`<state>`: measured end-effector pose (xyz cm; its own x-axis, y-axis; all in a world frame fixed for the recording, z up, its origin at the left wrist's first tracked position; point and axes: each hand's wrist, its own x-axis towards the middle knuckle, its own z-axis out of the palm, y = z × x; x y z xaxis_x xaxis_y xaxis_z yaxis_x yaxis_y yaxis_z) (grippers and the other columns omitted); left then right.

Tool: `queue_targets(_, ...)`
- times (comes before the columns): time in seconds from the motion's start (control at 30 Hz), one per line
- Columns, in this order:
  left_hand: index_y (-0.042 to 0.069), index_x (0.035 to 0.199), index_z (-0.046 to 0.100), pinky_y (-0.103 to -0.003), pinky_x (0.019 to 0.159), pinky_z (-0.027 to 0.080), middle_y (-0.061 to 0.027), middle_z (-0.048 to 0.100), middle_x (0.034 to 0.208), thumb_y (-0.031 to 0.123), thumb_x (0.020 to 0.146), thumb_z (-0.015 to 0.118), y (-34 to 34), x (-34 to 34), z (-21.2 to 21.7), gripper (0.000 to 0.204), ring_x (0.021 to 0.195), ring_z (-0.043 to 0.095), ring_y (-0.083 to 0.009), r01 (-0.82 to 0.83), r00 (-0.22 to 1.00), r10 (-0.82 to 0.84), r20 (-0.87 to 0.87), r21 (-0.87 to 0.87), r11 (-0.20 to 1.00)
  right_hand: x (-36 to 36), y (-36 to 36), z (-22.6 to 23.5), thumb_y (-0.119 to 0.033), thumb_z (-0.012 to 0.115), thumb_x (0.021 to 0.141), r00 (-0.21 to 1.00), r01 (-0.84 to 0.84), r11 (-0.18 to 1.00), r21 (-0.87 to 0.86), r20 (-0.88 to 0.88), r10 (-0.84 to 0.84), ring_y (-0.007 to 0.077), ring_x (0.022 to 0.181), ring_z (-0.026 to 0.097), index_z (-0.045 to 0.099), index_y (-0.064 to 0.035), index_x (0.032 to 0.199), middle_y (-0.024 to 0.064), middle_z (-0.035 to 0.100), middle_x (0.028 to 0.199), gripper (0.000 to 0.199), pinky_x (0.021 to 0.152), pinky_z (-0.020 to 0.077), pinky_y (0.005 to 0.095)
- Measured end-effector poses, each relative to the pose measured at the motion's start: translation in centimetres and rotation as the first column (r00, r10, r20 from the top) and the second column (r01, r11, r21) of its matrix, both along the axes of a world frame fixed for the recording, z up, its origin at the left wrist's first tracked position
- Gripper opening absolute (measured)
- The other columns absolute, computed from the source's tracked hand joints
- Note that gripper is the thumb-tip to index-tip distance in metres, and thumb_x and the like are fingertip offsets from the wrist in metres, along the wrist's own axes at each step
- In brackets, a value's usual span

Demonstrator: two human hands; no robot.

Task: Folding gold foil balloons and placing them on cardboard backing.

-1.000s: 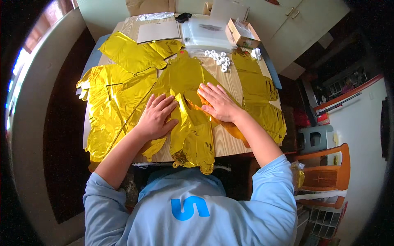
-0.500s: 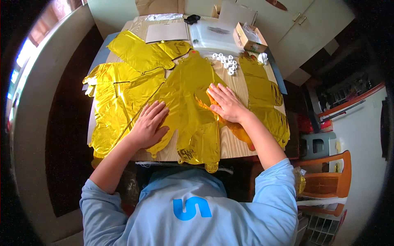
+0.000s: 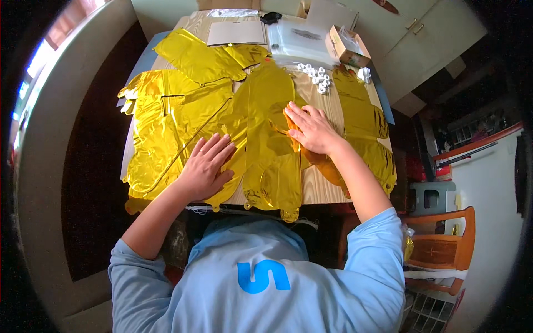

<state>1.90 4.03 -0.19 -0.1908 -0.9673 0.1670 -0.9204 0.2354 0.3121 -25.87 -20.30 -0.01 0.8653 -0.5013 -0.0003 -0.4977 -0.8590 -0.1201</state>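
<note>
A flat, uninflated gold foil balloon (image 3: pixel 269 133) lies spread on the wood-grain table (image 3: pixel 325 191). My left hand (image 3: pixel 208 167) rests on its left part, palm down with the fingers stretched out. On its right side lies my right hand (image 3: pixel 312 129), also flat with the fingers extended. Beside and under the right hand the foil shows a crumpled orange-tinted fold (image 3: pixel 327 167). More flat gold foil balloons (image 3: pixel 158 119) cover the left side of the table, and another (image 3: pixel 361 119) lies along the right side.
Small white rings (image 3: pixel 317 76) sit in a cluster beyond my right hand. Behind them are a stack of clear plastic bags (image 3: pixel 297 41), an open cardboard box (image 3: pixel 348 47) and a grey-white flat board (image 3: pixel 237 33). A wooden chair (image 3: pixel 444 244) and a grey stool (image 3: pixel 432 197) stand at right.
The view has shifted a little, so the table sits slightly higher and further right. Both hands remain flat on the foil in nearly the same places.
</note>
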Motion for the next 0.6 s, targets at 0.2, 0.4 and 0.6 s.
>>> queue_targets(0.2,0.010,0.151,0.043,-0.053,0.122,0.019,-0.0138,0.037,0.160,0.040,0.095,0.058,0.8,-0.3,-0.1,0.065,0.149,0.028,-0.0365,-0.033,0.998,0.032,0.061,0.002,0.999,0.0,0.6,0.2,-0.042,0.050,0.102,1.000,-0.006,1.000,-0.014,-0.007,0.006,0.0335,0.138,0.036,0.033,-0.0158,0.157,0.0054,0.029,0.165,0.064,0.117,0.0255,0.0447)
queue_targets(0.4,0.011,0.153,0.040,-0.054,0.122,0.016,-0.0131,0.034,0.162,0.041,0.096,0.058,1.8,-0.4,0.1,0.067,0.151,0.026,-0.0359,0.003,0.998,-0.005,0.059,0.031,1.000,-1.2,2.5,0.9,-0.042,0.052,0.101,0.999,0.010,1.000,0.020,-0.045,-0.009,0.0335,0.137,0.037,0.035,-0.0164,0.157,0.0049,0.030,0.165,0.063,0.118,0.0253,0.0454)
queue_targets(0.6,0.015,0.153,0.040,-0.054,0.123,0.015,-0.0100,0.033,0.162,0.042,0.097,0.057,1.5,-0.1,0.4,0.065,0.151,0.026,-0.0350,0.011,0.997,-0.015,0.078,0.061,0.998,-0.8,1.4,0.3,-0.044,0.049,0.103,0.999,0.010,0.999,-0.052,-0.030,-0.012,0.0345,0.145,0.029,0.034,-0.0170,0.157,0.0050,0.028,0.165,0.062,0.120,0.0215,0.0465)
